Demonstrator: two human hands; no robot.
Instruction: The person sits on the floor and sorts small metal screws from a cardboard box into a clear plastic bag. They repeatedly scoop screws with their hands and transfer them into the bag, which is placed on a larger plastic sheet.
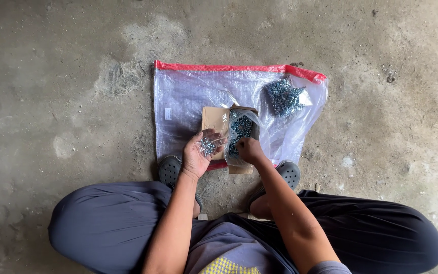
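Observation:
I squat on a concrete floor over a clear woven plastic sack (pixel 188 96) with a red top hem. My left hand (pixel 196 153) is cupped palm up and holds a small clear plastic bag with several silvery screws (pixel 209 145). My right hand (pixel 250 150) reaches into a clear plastic liner full of screws (pixel 240 129) that sits in a brown cardboard box (pixel 214 119). Its fingers are curled inside the liner's edge. A second clear bag of screws (pixel 283 96) lies on the sack at the upper right.
My two grey clogs (pixel 170 170) (pixel 289 172) rest on the sack's near edge. My knees in dark trousers spread to both sides. Rough, stained concrete floor (pixel 57 76) surrounds the sack.

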